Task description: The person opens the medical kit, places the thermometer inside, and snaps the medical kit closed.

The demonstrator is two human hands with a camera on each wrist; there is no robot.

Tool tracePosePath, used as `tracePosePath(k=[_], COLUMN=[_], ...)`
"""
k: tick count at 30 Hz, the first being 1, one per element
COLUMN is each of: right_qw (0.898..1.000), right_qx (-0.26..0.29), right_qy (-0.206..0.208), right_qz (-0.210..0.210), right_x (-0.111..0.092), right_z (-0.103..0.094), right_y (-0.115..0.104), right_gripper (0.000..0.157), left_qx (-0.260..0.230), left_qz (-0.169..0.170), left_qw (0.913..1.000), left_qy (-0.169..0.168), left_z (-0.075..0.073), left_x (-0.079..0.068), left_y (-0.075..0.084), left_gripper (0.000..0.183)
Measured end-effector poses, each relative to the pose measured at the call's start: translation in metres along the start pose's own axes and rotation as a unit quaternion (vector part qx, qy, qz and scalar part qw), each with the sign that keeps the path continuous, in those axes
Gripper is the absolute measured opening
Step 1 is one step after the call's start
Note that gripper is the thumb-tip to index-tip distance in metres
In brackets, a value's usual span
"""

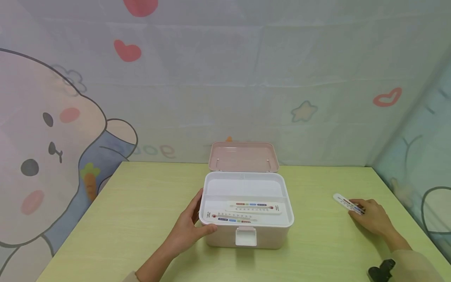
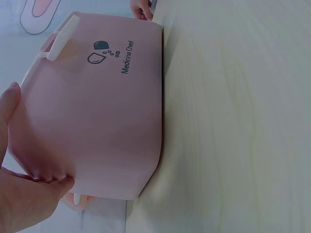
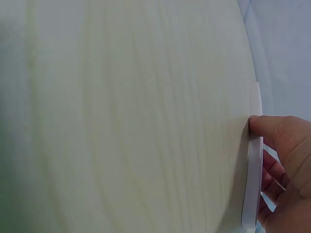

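Observation:
A pink medicine chest (image 1: 264, 237) stands with its lid (image 1: 243, 156) raised at the back and its white tray (image 1: 225, 182) showing. Two white thermometers (image 1: 258, 208) with colored blocks and printed scales lie in the tray's front compartment. My left hand (image 1: 190, 225) grips the chest's left front corner, thumb at the front rim and fingers along the side. In the left wrist view, those fingertips (image 2: 63, 184) press against the pink wall. Off to the right, my right hand (image 1: 371, 217) pinches another thermometer (image 1: 341, 199) close over the table; its edge (image 3: 252, 179) shows in the right wrist view.
The white latch (image 1: 246, 237) hangs open on the chest's front. A divider separates the tray's rear part from the front. The pale yellow-green table (image 1: 151, 188) meets a printed cloth backdrop (image 1: 218, 98) behind and at the right. A dark device (image 1: 382, 270) sits by the right sleeve.

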State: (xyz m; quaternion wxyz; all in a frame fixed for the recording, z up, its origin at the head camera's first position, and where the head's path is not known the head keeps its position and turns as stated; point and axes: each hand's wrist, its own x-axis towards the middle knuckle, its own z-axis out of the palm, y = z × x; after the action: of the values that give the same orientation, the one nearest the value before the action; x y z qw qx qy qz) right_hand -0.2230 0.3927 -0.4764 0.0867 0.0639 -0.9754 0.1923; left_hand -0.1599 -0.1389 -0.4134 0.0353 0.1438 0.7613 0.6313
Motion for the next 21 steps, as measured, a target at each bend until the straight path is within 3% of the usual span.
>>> tracePosePath(k=[21], right_qw=[1.000], right_qx=[0.005], right_qy=[0.011], right_qz=[-0.013], right_x=[0.0027], right_z=[-0.0053], right_y=[0.0030], right_gripper=[0.039], left_qx=[0.008], left_qz=[0.007], left_qw=[0.9999], left_qy=[0.002], left_z=[-0.0001], left_x=[0.0004], left_y=[-0.0010], left_gripper=[0.102])
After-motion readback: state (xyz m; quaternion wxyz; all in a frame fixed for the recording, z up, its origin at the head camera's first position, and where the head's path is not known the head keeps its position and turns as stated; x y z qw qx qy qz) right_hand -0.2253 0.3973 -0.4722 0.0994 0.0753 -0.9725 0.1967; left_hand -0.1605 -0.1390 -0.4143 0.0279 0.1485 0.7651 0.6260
